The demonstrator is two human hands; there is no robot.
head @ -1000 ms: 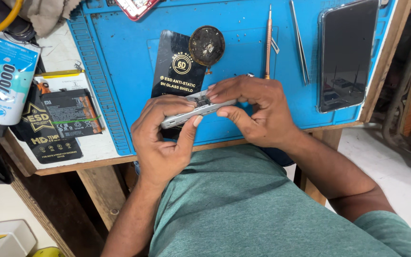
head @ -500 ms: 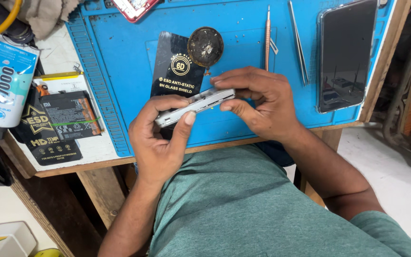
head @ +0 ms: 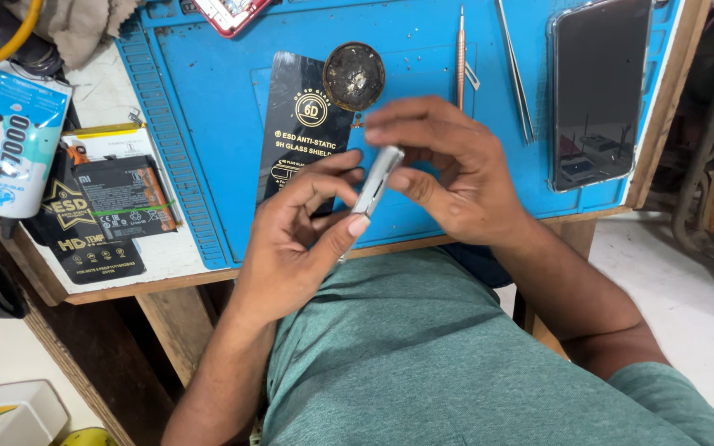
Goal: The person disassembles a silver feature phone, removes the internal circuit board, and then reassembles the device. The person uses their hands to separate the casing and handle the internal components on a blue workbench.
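Over the near edge of the blue rubber work mat (head: 208, 124) we hold a thin silver phone-shaped piece (head: 376, 179) up on its edge, lifted off the mat. Our left hand (head: 295, 239) grips its lower end between thumb and fingers. Our right hand (head: 448, 169) pinches its top end with the fingertips. Both hands are closed on it.

We think the work on this piece is only partway done, because it is not set down and the tools lie unused. A long black screen-guard packet (head: 303, 124) lies just behind our hands, with a round dark tin (head: 354, 76) touching its top. Thin metal tweezers (head: 516, 74) and a dark phone in a clear case (head: 598, 91) rest farther right. A white glue tube (head: 22, 140) lies well apart at the left.
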